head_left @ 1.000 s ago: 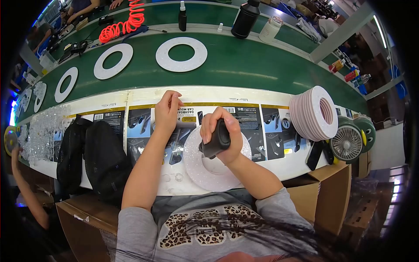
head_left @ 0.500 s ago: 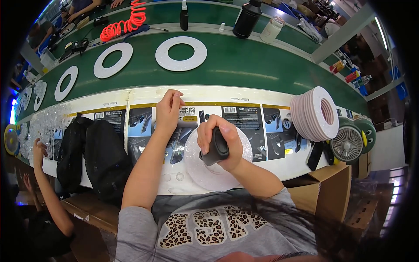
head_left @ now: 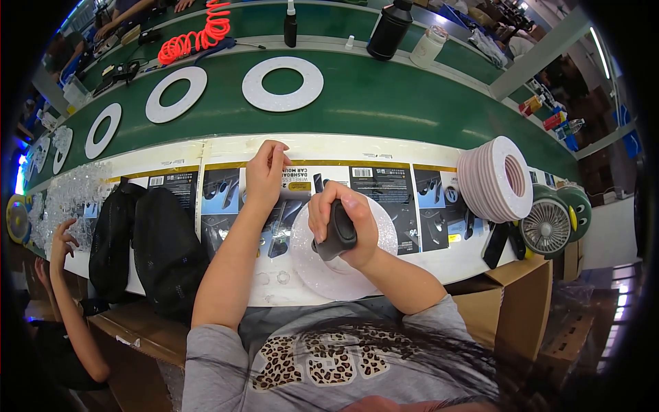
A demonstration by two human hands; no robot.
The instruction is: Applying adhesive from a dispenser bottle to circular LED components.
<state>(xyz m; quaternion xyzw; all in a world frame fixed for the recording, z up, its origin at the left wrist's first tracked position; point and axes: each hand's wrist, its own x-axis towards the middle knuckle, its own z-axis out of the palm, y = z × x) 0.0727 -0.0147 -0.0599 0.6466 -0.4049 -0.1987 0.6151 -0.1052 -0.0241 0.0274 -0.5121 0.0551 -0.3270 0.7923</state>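
Observation:
My right hand grips a black, rounded hand tool by its body, over a white speckled round piece lying in front of me. Whether the tool touches that piece is hidden by my hand. Farther left, my left hand rests on the printed sheets covering the worktop. Its fingers are curled together, with nothing visible in them. To the right of my hands, a stack of white rings stands tilted.
Several white rings lie along the green conveyor. Two black cloth-like items and clear plastic pieces lie to the left. A small fan stands at right. Beyond are bottles and a red coiled hose. A co-worker's hand is at far left.
The rings on the green conveyor have shifted slightly left. My right hand and the black tool have tilted a little left. My left hand stays put; the co-worker's arm at left has moved slightly.

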